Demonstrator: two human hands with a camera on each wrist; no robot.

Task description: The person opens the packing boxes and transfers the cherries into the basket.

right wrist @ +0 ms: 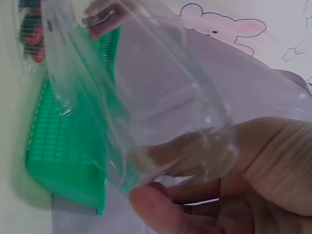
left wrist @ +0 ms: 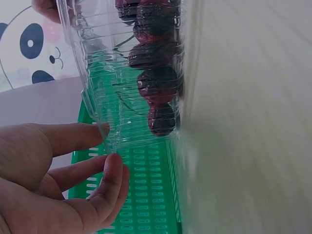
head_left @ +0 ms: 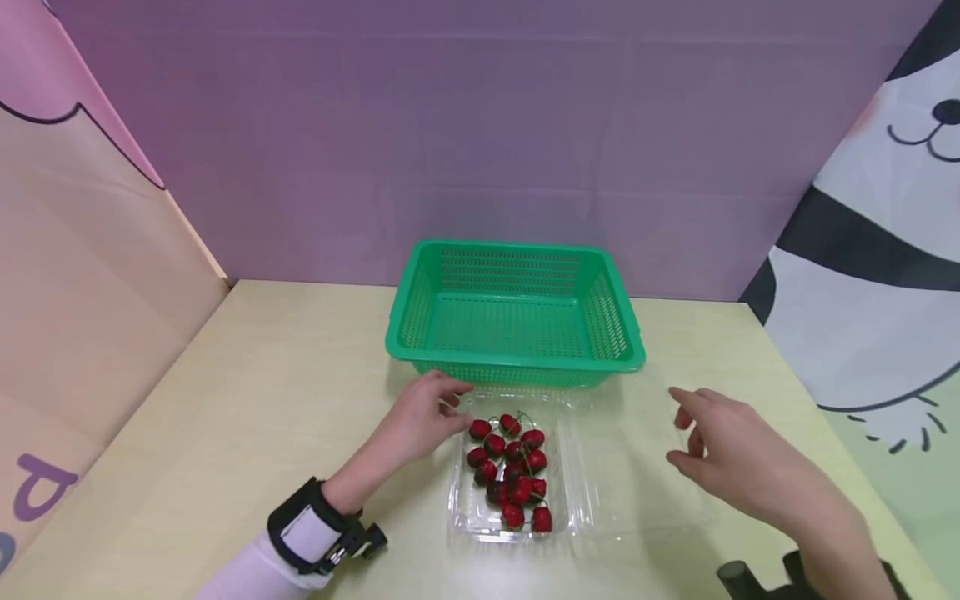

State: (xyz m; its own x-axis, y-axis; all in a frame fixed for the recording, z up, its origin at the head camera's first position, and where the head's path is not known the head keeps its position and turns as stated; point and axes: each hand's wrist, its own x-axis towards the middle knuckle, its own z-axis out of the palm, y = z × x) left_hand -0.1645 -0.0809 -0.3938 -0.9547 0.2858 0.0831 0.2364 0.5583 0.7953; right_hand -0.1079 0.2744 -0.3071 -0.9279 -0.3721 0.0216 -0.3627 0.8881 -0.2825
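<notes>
A clear plastic clamshell box point(head_left: 456, 508) holds several dark red cherries point(head_left: 514, 471) with thin stems. Its hinged lid point(right wrist: 146, 109) is raised on the right side, and its outline is faint in the head view. My left hand point(head_left: 427, 421) pinches the box's far left corner between thumb and fingers, shown closely in the left wrist view. On the other side, my right hand point(head_left: 738, 458) holds the lid's edge, with a thumb on one face and fingers seen through the plastic.
A green plastic basket point(head_left: 517, 364) with slotted walls stands just behind the box, and no contents show in it. The pale table point(head_left: 300, 375) reaches back to a purple backdrop. Printed panels rise on both sides.
</notes>
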